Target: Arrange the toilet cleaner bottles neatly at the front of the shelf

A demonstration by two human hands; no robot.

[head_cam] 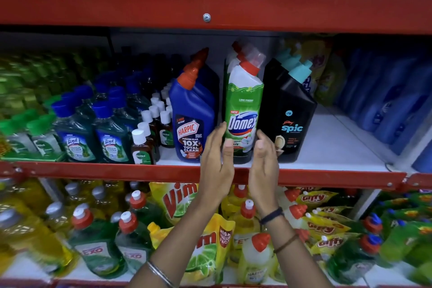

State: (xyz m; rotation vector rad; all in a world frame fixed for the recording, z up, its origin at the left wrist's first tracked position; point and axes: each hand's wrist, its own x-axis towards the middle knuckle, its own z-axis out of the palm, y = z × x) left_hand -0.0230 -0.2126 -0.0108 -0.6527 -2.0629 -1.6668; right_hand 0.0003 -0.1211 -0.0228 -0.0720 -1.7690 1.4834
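Observation:
A green Domex bottle with a red cap stands upright at the front edge of the white middle shelf, with more of the same lined up behind it. My left hand cups its left side, thumb across the lower label. My right hand presses its right side, fingers curled between it and the black Spic bottle. A blue Harpic bottle stands to the left, with a narrow gap before the Domex bottle. Each front bottle has others behind it.
Lizol bottles and small brown Dettol bottles fill the shelf's left. Blue bottles stand at the far right, past a bare stretch of shelf. A red shelf rail runs below; Vim pouches and dish-liquid bottles sit underneath.

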